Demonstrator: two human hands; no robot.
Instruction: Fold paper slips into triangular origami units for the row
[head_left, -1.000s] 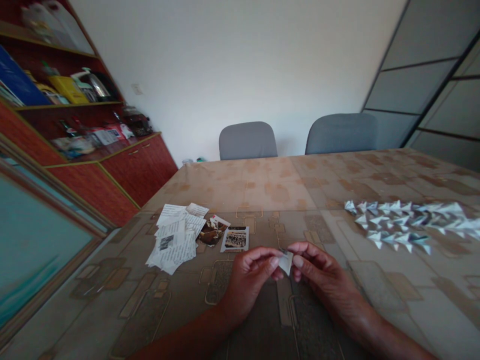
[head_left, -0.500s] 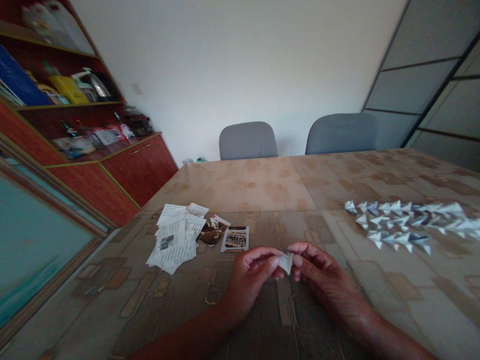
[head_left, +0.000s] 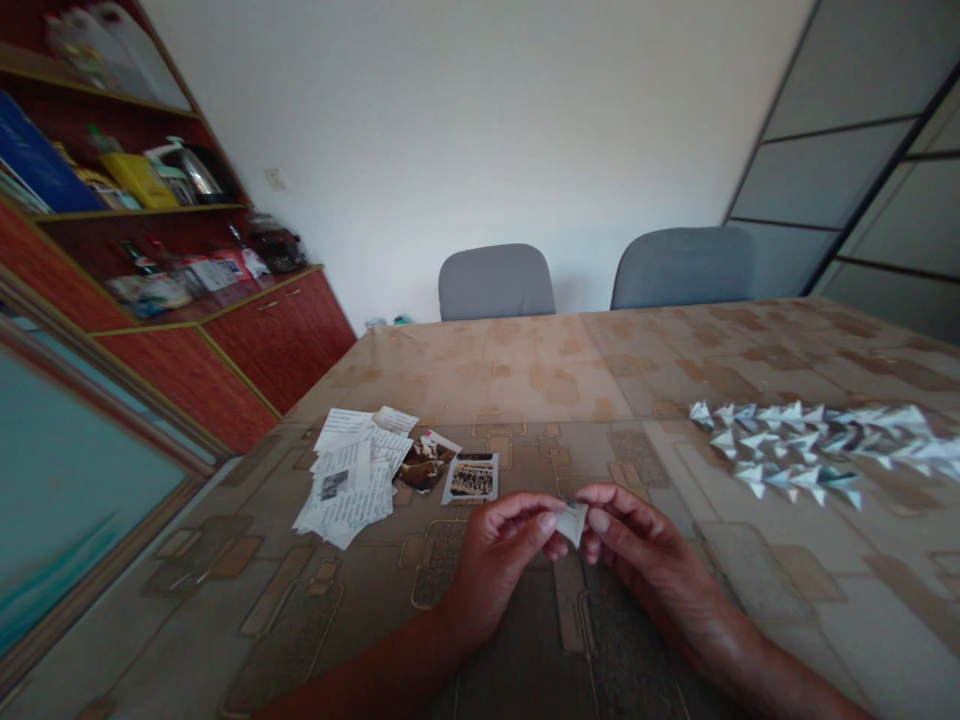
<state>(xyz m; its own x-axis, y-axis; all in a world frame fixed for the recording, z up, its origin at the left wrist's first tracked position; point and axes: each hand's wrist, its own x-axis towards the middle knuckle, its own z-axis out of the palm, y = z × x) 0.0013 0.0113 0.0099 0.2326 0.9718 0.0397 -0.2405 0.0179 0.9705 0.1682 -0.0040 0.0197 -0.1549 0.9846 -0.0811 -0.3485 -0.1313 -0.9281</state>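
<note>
Above the near part of the table, a small folded piece of paper (head_left: 572,522) is pinched between my two hands. My left hand (head_left: 504,545) grips its left side with thumb and fingers. On the right edge, the thumb and fingertips of my right hand (head_left: 637,540) close on it. Beyond my left hand lies a loose pile of printed paper pieces (head_left: 349,480), with a brown picture piece (head_left: 426,462) at its side. A separate paper piece with a dark photo (head_left: 472,478) is nearest my left hand. Folded pointed paper pieces (head_left: 802,440) stand in rows on the right.
A patterned cloth covers the table (head_left: 525,380). Two grey chairs (head_left: 495,280) stand at its far edge, against a white wall. At the left is a red-brown shelf cabinet (head_left: 270,340) holding bottles, a kettle and boxes. Grey panelled doors (head_left: 840,170) rise at the right.
</note>
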